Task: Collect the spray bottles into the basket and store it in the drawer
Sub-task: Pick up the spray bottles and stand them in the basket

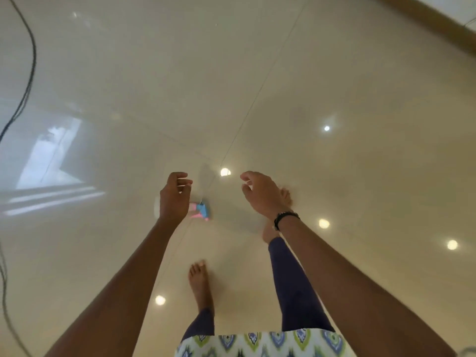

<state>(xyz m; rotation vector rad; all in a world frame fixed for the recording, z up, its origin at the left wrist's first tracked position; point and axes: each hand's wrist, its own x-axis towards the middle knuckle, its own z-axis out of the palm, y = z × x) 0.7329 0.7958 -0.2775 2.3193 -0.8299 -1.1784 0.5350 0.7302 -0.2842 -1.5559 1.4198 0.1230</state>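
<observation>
I look straight down at a glossy cream tiled floor. My left hand (173, 195) and my right hand (260, 193) are both stretched out in front of me, fingers loosely curled and apart, holding nothing. A small blurred pink, blue and white object (202, 211) lies on the floor just below and right of my left hand, partly hidden by it; I cannot tell whether it is a spray bottle. No basket and no drawer are in view.
My bare feet (199, 284) stand on the floor under my arms, one ahead of the other. A black cable (29, 73) runs along the left edge. A wooden skirting strip (438, 24) crosses the top right corner. Ceiling lights reflect in the tiles.
</observation>
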